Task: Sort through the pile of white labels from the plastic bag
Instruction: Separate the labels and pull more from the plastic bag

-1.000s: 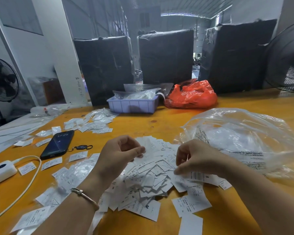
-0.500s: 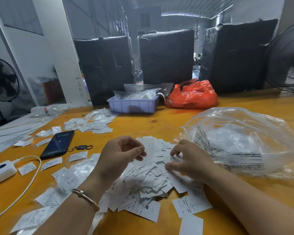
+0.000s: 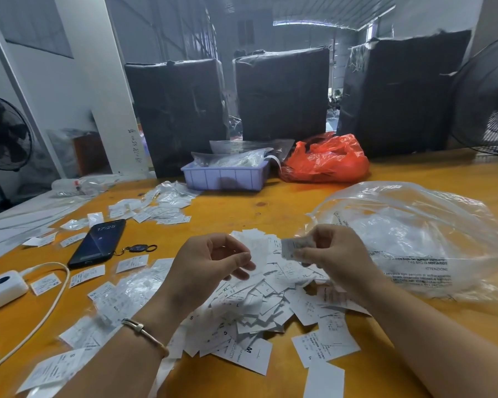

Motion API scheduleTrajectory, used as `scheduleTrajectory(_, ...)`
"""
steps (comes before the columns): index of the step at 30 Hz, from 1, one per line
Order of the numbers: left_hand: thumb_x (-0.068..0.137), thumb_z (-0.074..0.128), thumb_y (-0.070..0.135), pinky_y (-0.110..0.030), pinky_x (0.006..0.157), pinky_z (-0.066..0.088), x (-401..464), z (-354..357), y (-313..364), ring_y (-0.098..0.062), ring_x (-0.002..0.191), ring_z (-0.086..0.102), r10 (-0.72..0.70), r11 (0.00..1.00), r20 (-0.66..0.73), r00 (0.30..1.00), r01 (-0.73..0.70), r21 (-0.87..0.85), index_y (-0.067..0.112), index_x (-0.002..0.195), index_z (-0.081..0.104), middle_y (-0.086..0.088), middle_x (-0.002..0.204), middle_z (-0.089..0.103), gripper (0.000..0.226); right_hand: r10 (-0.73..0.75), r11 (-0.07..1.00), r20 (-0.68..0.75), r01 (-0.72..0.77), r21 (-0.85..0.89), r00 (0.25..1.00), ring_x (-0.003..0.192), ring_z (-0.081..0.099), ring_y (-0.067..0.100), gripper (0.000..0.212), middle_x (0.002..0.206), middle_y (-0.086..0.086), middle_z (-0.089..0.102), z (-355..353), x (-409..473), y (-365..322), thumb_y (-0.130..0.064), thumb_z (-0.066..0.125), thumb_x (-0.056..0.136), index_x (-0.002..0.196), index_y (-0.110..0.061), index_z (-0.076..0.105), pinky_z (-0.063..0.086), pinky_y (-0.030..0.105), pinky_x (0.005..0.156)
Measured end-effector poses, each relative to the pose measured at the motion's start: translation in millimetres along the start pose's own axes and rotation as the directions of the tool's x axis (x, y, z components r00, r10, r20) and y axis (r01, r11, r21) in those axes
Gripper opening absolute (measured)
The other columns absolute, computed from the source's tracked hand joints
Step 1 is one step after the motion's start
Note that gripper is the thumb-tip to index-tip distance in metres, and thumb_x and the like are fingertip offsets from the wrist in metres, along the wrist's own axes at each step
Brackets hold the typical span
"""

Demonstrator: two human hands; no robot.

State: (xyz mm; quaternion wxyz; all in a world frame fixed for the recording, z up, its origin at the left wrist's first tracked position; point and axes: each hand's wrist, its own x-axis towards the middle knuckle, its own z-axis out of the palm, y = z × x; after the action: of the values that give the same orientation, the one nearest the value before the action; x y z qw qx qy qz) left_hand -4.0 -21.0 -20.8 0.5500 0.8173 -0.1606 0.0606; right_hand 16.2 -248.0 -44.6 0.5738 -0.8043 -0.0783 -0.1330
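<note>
Pinching one small label [image 3: 295, 247] clear of the heap, the right hand [image 3: 332, 255] is lifting it up for a read. The pile of white labels [image 3: 259, 305] is lying on the yellow table [image 3: 270, 208], just beside the clear plastic bag [image 3: 408, 237]. The left hand [image 3: 206, 268] is hovering over the pile, fingers loosely curled, holding nothing I can make out. Best tilting the label flat to the eye, checking the size letter, before dropping it with its matching group.

A lavender tray [image 3: 224, 179] on the table [image 3: 270, 208]; orange bag [image 3: 325, 159] right of it, phone [image 3: 98, 244] nearer left, black-wrapped bales [image 3: 282, 93] behind.
</note>
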Motion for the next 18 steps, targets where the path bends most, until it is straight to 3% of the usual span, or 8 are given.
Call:
scheduleTrajectory(3, 0.085, 0.073, 0.006, -0.023, 0.059, 0.053, -2, 2, 3, -0.021, 0.07, 0.075, 0.019, 1.0, 0.009, 1.0, -0.019, -0.008, 0.005, 0.089, 0.069, -0.005, 0.078, 0.077, 0.006, -0.141, 0.973, -0.124, 0.161, 0.167, 0.982, 0.06, 0.064, 0.016, 0.007, 0.07, 0.008, 0.071, -3, -4, -14, -0.003, 0.077, 0.076, 0.076, -0.005, 0.07, 0.05, 0.021, 0.057)
scheduleTrajectory(7, 0.079, 0.077, 0.006, -0.022, 0.059, 0.052, -4, 5, 8, -0.021, 0.07, 0.075, 0.03, 0.999, -0.005, 1.0, -0.03, -0.033, 0.003, 0.089, 0.069, -0.005, 0.077, 0.077, 0.013, -0.318, 0.874, -0.156, 0.353, 0.334, 0.935, 0.055, 0.063, 0.014, 0.005, 0.069, 0.006, 0.073, -2, -15, -40, -0.015, 0.075, 0.075, 0.077, -0.01, 0.074, 0.05, 0.019, 0.055)
scheduleTrajectory(14, 0.072, 0.079, 0.015, -0.02, 0.06, 0.055, -7, 5, 10, -0.02, 0.071, 0.075, 0.079, 0.996, 0.012, 0.997, -0.079, -0.046, 0.002, 0.089, 0.07, -0.005, 0.078, 0.078, 0.023, -0.431, 0.883, -0.151, 0.45, 0.132, 0.889, 0.056, 0.064, 0.01, 0.009, 0.067, -0.004, 0.072, 0, -25, -52, -0.011, 0.068, 0.086, 0.083, -0.008, 0.076, 0.047, 0.014, 0.056)
scheduleTrajectory(18, 0.067, 0.078, 0.024, -0.022, 0.06, 0.056, -7, 5, 10, -0.019, 0.072, 0.076, 0.102, 0.994, 0.024, 0.994, -0.101, -0.036, 0.003, 0.09, 0.071, -0.004, 0.079, 0.078, 0.031, -0.434, 0.883, -0.184, 0.457, 0.106, 0.882, 0.055, 0.066, 0.012, 0.008, 0.069, -0.004, 0.073, -2, -24, -52, -0.016, 0.069, 0.085, 0.08, -0.011, 0.07, 0.052, 0.021, 0.054)
